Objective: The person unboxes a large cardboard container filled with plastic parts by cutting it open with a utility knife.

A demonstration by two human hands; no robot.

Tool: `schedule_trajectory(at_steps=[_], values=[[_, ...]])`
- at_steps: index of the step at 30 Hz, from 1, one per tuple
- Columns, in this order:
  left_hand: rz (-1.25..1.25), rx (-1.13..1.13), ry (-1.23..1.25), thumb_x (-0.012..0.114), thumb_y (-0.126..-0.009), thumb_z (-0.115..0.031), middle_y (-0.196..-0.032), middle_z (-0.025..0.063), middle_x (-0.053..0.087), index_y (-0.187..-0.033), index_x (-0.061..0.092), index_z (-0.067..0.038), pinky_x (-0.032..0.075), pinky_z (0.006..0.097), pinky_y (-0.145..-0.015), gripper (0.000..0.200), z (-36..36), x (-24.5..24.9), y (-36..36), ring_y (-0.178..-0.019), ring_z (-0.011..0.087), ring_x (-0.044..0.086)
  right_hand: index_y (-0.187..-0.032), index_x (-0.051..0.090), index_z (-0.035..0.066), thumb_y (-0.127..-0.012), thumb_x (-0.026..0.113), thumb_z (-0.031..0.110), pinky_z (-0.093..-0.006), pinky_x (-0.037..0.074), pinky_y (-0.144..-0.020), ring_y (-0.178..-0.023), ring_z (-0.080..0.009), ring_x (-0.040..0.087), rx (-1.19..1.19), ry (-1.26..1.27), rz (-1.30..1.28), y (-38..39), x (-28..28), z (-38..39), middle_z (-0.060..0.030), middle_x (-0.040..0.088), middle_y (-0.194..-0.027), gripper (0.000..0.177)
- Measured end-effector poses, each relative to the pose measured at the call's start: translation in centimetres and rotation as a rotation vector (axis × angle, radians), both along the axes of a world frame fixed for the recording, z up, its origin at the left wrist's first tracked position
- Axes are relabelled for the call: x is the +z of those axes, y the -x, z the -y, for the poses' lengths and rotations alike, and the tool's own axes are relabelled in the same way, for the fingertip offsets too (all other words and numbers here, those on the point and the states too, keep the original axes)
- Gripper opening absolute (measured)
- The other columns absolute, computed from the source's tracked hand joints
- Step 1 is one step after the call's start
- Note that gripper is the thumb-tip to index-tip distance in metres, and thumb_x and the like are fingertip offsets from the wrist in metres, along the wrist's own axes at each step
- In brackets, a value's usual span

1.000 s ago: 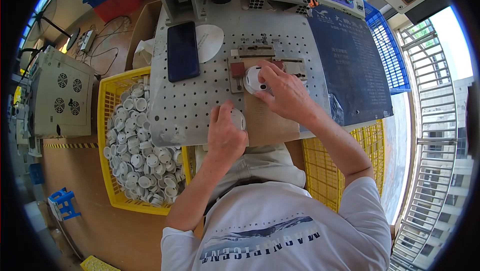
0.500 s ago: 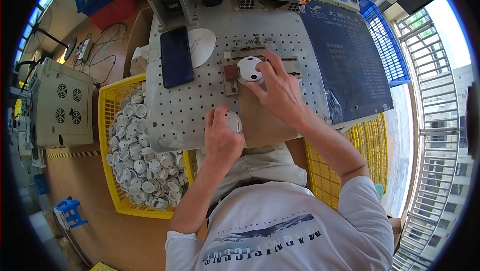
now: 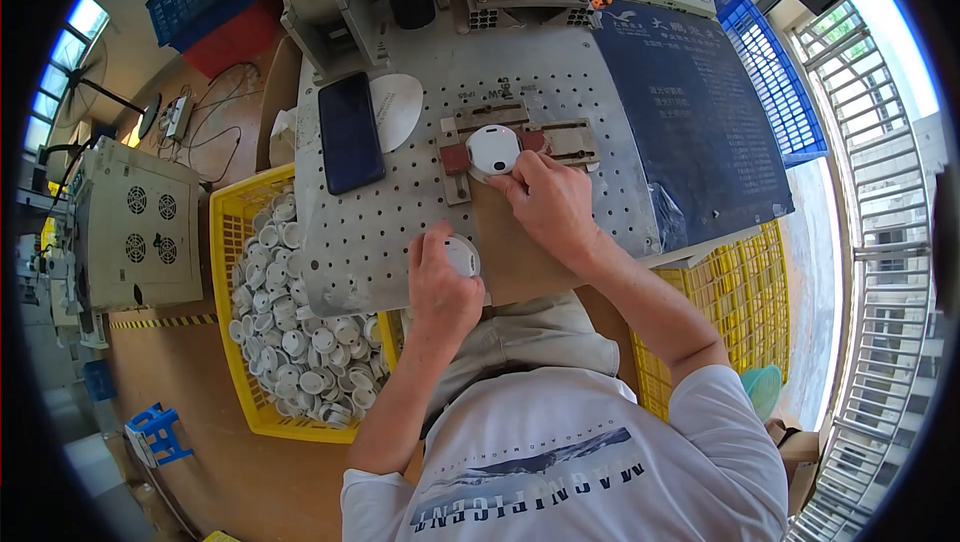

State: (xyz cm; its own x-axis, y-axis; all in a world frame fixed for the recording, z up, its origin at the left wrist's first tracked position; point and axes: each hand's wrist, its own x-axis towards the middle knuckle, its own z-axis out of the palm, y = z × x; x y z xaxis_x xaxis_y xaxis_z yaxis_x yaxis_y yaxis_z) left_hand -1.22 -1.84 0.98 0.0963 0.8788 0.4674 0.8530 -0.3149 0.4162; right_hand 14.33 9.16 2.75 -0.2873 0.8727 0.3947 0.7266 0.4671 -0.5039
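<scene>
A round white disc (image 3: 493, 149) with dark slots lies in a metal fixture (image 3: 458, 187) between two reddish-brown blocks (image 3: 454, 159). My right hand (image 3: 550, 198) is closed at the disc's lower right edge and the right-hand block, fingertips pressed together; exactly what they grip is partly hidden. Near the table's front edge, my left hand (image 3: 443, 284) is wrapped round a second white disc (image 3: 462, 256). Brown cardboard (image 3: 510, 247) lies between the fixture and the front edge.
A dark phone (image 3: 350, 132) and a pale round sheet (image 3: 398, 110) lie on the perforated metal table (image 3: 400, 212). A yellow basket (image 3: 240, 382) of many white discs stands left. Another yellow basket (image 3: 735, 292) is at right, below a dark blue panel (image 3: 690, 122).
My right hand has drawn back from the top of the disc to its lower right side, uncovering more of it. The right-hand block now shows against the disc. The view has shifted slightly.
</scene>
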Motion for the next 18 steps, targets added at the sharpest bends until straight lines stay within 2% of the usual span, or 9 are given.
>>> schedule_trajectory(at_steps=[11, 18], values=[[0.009, 0.033, 0.030, 0.069, -0.050, 0.003, -0.116, 0.0229, 0.052, -0.073, 0.063, 0.007, 0.045, 0.0481, -0.085, 0.024, -0.16, 0.00, -0.09, -0.100, 0.0412, 0.051, -0.072, 0.053, 0.007, -0.078, 0.076, 0.026, -0.0399, 0.045, -0.051, -0.058, -0.0316, 0.059, -0.032, 0.056, -0.050, -0.07, 0.14, -0.15, -0.0074, 0.059, -0.064, 0.031], [-0.013, 0.029, 0.003, 0.068, -0.052, 0.002, -0.116, 0.0225, 0.052, -0.069, 0.063, 0.007, 0.045, 0.0479, -0.086, 0.019, -0.14, -0.12, -0.12, -0.100, 0.0409, 0.051, -0.073, 0.054, 0.007, -0.079, 0.075, 0.026, -0.0402, 0.046, -0.051, -0.058, -0.0314, 0.060, 0.014, 0.044, -0.037, -0.50, 0.02, -0.40, -0.0073, 0.060, -0.066, 0.029]])
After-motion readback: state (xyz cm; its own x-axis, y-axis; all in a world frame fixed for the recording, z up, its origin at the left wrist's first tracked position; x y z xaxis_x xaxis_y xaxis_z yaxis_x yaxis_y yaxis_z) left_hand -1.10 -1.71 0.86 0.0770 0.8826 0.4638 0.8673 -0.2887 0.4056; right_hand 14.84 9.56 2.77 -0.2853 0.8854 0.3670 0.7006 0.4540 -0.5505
